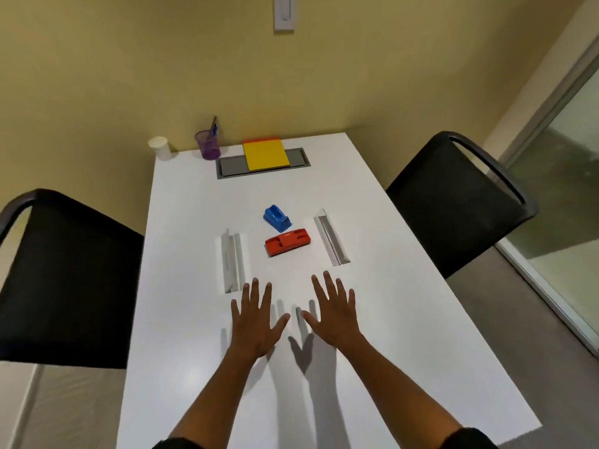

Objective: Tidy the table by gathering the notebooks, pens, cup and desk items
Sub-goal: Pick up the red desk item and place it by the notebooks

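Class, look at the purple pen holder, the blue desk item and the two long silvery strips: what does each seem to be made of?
Purple pen holder: probably see-through tinted plastic or fine mesh; pens show through it.
Blue desk item: likely moulded plastic, glossy with highlights.
Left strip and right strip: seemingly metal or clear acrylic; shiny, reflective folds.

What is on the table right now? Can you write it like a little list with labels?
far edge: white cup, purple pen holder with pens, yellow notebook stacked on an orange one
middle: blue desk item, orange desk item just nearer
sides: left clear sign holder, right clear sign holder
hands: left hand and right hand spread open, holding nothing
table: white table, a black chair on each side
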Tool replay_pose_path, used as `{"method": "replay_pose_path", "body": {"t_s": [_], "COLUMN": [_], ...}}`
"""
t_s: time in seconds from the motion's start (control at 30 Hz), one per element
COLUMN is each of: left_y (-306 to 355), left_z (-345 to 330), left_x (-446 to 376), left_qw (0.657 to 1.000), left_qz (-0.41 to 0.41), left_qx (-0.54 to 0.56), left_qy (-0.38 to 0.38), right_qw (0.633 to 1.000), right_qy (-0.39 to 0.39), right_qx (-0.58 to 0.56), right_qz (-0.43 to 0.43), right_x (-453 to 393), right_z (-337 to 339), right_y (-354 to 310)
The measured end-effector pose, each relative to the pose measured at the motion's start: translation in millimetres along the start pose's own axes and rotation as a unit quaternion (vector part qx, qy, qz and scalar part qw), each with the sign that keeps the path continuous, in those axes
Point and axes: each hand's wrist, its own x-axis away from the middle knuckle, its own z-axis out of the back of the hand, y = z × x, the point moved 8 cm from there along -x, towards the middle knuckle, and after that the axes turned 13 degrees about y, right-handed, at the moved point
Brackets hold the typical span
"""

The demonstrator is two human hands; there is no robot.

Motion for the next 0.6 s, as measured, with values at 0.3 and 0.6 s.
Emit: {"method": "replay_pose_path", "body": {"t_s": [0.3,0.6], "left_y": [-0.4,-1.2], "left_z": [-29.6,-76.5], "left_x": [-65.1,-118.7], "left_qw": [0.997,0.996], "left_qz": [0.062,0.087], "left_qx": [-0.033,-0.026], "left_qy": [-0.013,-0.021], "right_qw": [0.995,0.991], "right_qy": [-0.029,-0.029], "right_qx": [0.007,-0.024], "right_qz": [0.093,0.131], "right_x": [-121.0,-205.7], "right_z": [-36.7,-73.4], "right_y": [-4.4,-7.9]}}
